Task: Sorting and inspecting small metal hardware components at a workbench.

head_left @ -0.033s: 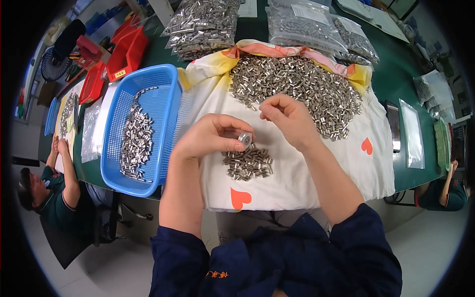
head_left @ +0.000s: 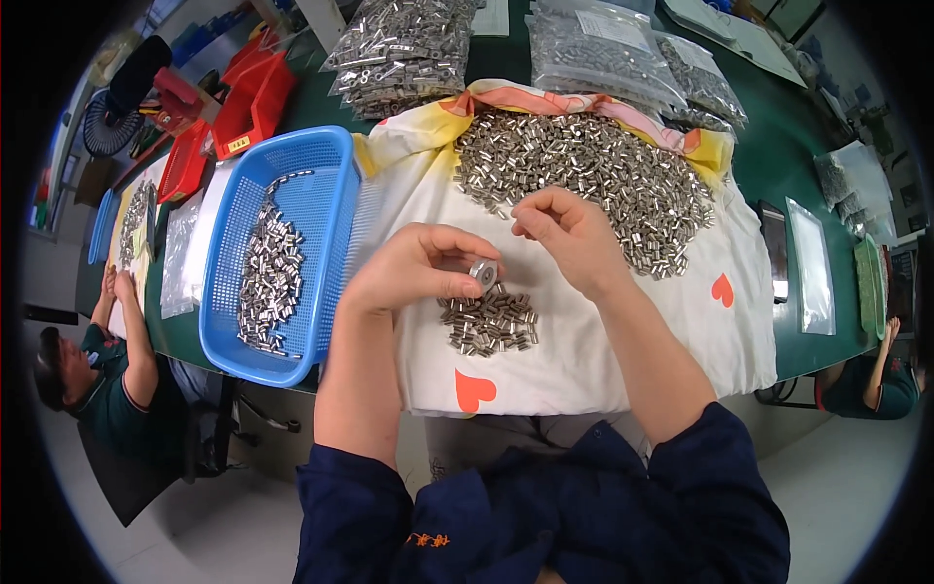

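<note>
Between the thumb and fingers of my left hand (head_left: 413, 265) is a round silver metal piece (head_left: 484, 274) with a hole in its face. It is held just above a small heap of short metal sleeves (head_left: 491, 326). To the right, my right hand (head_left: 574, 238) is closed in a pinch, and whatever its fingertips hold is hidden or too small to make out. Behind that hand spreads a large pile of similar sleeves (head_left: 603, 161). Both heaps lie on a white cloth (head_left: 603, 360) with red hearts and a rolled yellow and pink far edge.
A blue basket (head_left: 339, 204) with more sleeves stands left of the cloth. Bags of metal parts (head_left: 399, 58) and further bags (head_left: 598, 54) line the back. Red bins (head_left: 255, 102) are far left. One person (head_left: 107, 370) sits at left, another (head_left: 866, 380) at right.
</note>
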The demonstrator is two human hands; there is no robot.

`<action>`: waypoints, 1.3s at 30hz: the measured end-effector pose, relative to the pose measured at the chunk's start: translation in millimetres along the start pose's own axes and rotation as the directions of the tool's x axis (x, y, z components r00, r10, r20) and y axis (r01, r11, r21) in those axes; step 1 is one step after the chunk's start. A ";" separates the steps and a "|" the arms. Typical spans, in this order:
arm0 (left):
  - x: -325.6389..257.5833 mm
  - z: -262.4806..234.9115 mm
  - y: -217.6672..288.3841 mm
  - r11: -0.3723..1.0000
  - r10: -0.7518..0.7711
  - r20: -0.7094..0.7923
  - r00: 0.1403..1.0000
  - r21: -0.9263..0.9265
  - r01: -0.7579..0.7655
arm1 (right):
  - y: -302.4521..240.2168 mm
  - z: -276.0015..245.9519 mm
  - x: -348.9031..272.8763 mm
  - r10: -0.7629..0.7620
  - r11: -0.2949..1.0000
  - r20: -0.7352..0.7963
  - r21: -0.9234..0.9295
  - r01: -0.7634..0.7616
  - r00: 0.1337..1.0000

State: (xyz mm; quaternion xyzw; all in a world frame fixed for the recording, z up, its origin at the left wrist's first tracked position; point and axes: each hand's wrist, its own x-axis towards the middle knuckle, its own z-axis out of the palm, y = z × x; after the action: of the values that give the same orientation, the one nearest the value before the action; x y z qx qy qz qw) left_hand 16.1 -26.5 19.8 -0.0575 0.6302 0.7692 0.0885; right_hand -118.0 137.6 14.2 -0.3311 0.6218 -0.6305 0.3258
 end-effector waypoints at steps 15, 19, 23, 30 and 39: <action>12.1 -2.5 -15.3 0.874 0.373 -0.375 0.848 -0.164 -0.457 | 6.4 48.3 -30.0 -0.062 0.513 0.632 -0.643 0.568 0.772; 15.5 -0.4 -17.0 0.895 0.340 -0.358 0.870 -0.159 -0.416 | 3.9 47.6 -39.1 -0.099 0.500 0.694 -0.585 0.639 0.713; 22.1 -1.7 -17.3 0.924 0.336 -0.403 0.851 -0.035 -0.381 | 6.8 47.9 -44.1 -0.171 0.456 0.662 -0.604 0.654 0.730; 24.0 -9.1 -23.2 0.943 0.327 -0.486 0.811 0.118 -0.310 | 17.9 41.9 -41.1 -0.232 0.472 0.664 -0.563 0.679 0.711; 5.0 11.0 -12.1 0.574 0.400 -0.418 0.816 0.808 0.132 | 20.0 41.1 -45.8 -0.233 0.437 0.683 -0.562 0.702 0.692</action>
State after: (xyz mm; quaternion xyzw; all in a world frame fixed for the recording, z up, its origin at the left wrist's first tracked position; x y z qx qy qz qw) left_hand 14.0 -13.1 9.3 -0.1828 0.9078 0.3481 -0.1458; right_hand -58.1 151.7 -6.1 -0.7584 0.5988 -0.2387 0.0966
